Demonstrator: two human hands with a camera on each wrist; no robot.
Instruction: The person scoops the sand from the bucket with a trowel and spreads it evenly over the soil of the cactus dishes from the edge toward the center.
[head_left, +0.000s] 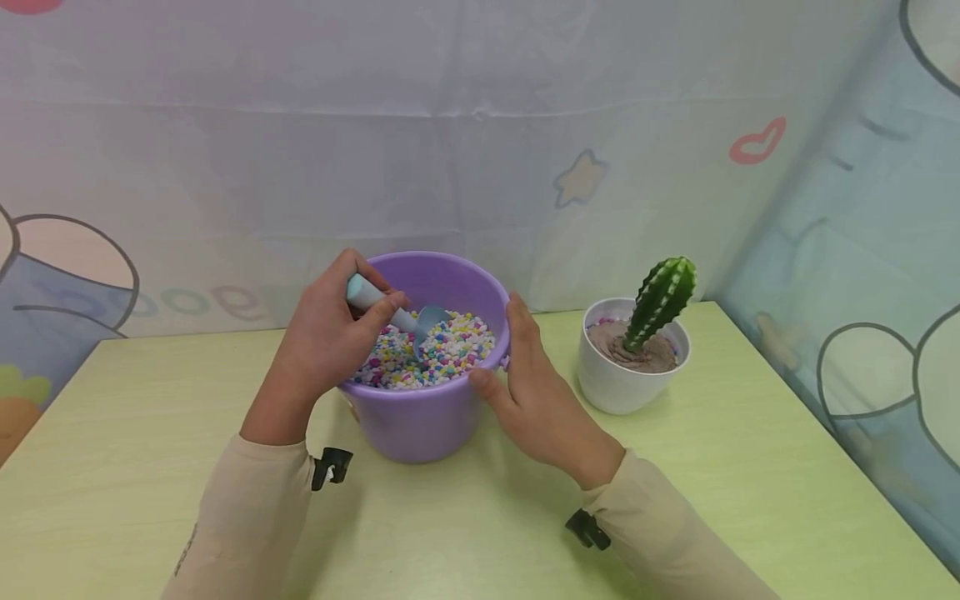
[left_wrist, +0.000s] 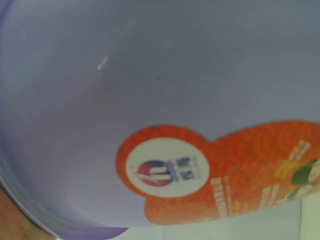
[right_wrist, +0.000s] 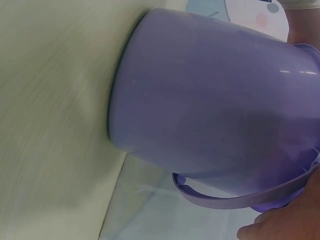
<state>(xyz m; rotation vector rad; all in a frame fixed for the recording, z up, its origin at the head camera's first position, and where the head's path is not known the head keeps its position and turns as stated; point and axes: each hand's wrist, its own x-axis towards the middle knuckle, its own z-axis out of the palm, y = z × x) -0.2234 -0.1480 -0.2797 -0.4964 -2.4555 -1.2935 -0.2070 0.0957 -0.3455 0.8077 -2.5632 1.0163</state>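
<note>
A purple bucket (head_left: 420, 425) holds many small multicoloured pellets (head_left: 457, 346). My left hand (head_left: 330, 325) grips the light blue handle of a small scoop (head_left: 365, 293) above the bucket's left side. The scoop's blade (head_left: 431, 321) dips among the pellets. On the bucket's right side, my right hand (head_left: 543, 392) rests against the outside with its fingers extended and the thumb at the rim. The right wrist view shows that hand (right_wrist: 290, 220) beside the bucket's purple carrying handle (right_wrist: 225, 200). An orange label (left_wrist: 180, 175) on the bucket fills part of the left wrist view.
A white pot (head_left: 622, 387) with a green cactus (head_left: 663, 300) in brownish filling stands right of the bucket, near the right forearm. Everything stands on a pale yellow-green table (head_left: 435, 533). A printed cloth backdrop (head_left: 300, 167) hangs behind and along the right.
</note>
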